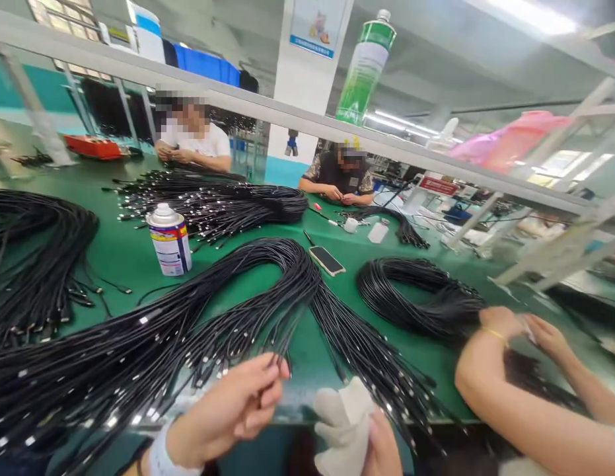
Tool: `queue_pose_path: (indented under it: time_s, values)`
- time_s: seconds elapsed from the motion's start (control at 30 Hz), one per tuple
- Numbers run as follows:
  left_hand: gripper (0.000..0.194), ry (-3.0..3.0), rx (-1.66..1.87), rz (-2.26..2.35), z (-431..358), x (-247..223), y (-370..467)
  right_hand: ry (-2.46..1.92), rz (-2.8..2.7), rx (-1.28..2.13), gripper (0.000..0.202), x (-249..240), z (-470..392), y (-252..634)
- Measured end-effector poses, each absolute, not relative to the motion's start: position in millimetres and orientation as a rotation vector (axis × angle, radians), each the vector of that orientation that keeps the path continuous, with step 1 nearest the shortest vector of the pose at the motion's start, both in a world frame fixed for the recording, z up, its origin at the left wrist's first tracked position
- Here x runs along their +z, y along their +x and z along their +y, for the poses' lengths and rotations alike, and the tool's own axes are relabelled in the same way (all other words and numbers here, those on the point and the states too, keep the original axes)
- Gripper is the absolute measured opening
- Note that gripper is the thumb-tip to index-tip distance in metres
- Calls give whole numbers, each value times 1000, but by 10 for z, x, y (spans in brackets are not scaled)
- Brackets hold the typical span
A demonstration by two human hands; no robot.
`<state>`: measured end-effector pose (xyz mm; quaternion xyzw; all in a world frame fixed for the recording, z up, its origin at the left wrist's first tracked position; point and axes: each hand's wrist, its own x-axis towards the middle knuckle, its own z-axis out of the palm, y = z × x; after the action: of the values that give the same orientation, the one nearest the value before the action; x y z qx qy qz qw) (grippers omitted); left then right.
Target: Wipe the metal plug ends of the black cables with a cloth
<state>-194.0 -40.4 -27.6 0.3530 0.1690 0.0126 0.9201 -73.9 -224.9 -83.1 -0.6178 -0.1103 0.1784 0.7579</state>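
Note:
My left hand (232,403) is closed, with thumb and fingertips pinched on the end of a thin black cable. That cable runs up into a large bundle of black cables (282,264) bent in an arch across the green tabletop. A white cloth (344,423) is bunched in my right hand (384,443), at the table's front edge, and covers most of its fingers. Silvery connector ends of the bundle fan out on both sides of my hands. The two hands are apart.
A spray can (169,239), a phone (327,260) and a coiled cable bundle (401,291) stand or lie beyond my hands. More cables (34,258) lie left. At right, a co-worker's arms (510,377) reach in. Two people sit opposite, below a shelf holding a green can (364,73).

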Motion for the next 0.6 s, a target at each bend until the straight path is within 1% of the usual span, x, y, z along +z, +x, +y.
queue_pose_path:
  time_s: [0.07,0.17,0.27,0.33,0.4,0.5,0.6]
  values:
    - [23,762,65,361,-349,-210,-1993,-1273,-198,420,44,-817,-2228,-780]
    - [29,888,115,364,-273,-164,-2078,-1128,-165,558,37,-754,-2093,-819]
    - [31,934,36,326,-268,-206,-2125,-1047,-220,639,33,-728,-1951,-841]
    - [29,919,-50,292,-296,-257,-2120,-1051,-299,670,31,-748,-1890,-843]
    - [23,933,-77,253,-324,-296,-2089,-1058,-377,699,29,-780,-1857,-842]
    - [16,1066,4,238,-318,-298,-2004,-1034,-415,708,27,-813,-1847,-859]
    - [16,1192,48,300,-257,-234,-1890,-1063,-409,719,29,-818,-1889,-905]
